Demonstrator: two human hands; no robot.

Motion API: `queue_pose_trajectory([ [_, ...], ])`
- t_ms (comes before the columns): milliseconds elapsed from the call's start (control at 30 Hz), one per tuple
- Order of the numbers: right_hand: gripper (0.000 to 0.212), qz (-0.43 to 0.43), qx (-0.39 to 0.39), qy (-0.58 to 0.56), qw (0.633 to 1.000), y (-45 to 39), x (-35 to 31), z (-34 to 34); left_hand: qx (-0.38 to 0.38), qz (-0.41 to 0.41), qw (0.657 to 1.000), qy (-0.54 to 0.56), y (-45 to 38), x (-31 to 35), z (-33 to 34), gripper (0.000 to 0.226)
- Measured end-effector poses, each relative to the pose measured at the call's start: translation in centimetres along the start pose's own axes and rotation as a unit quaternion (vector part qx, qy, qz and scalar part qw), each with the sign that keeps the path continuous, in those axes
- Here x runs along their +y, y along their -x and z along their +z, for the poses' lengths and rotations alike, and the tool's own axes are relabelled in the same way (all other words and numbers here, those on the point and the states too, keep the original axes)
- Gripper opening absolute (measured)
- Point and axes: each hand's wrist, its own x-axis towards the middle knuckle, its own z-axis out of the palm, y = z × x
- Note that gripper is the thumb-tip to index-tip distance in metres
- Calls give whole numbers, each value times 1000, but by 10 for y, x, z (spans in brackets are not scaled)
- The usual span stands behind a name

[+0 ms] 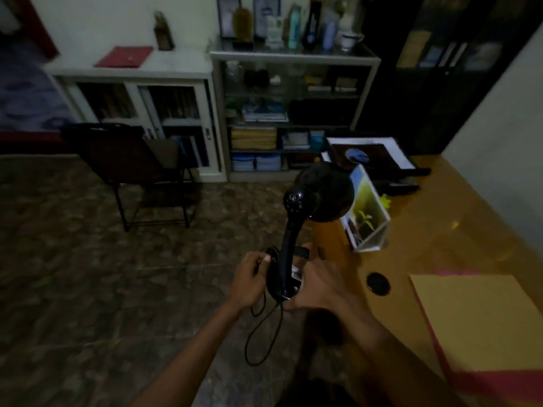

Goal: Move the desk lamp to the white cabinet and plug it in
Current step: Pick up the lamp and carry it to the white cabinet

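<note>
A black desk lamp (296, 218) hangs in the air off the left edge of the brown desk (458, 230), its shade up and its round base low between my hands. My left hand (249, 277) grips the left rim of the base together with a bit of the black cord (258, 339). On the base's right side my right hand (320, 286) is closed around it. The cord loops down below the base. The white cabinet (138, 80) stands against the far wall at the upper left.
A dark folding chair (132, 160) stands in front of the white cabinet, and a red folder (123, 56) lies on its top. A glass shelf unit (293, 113) is beside it. The desk bears a photo stand (367, 212), a yellow folder (482, 321) and a cable grommet (378, 284).
</note>
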Motion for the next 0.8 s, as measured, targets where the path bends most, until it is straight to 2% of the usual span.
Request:
queue_pose_trajectory([
  [100, 122, -55, -32, -22, 998, -43, -32, -13, 39, -45, 997, 41, -27, -14, -29, 22],
  [367, 117, -173, -11, -80, 982, -195, -82, -47, 131, -65, 987, 73, -145, -41, -103, 20],
  [533, 120, -209, -22, -69, 975, -292, -102, -91, 175, -75, 980, 55, -232, -31, -142, 20],
  [800, 119, -230, -22, -75, 970, -429, -118, -148, 203, -42, 978, 29, -365, -22, -176, 19],
])
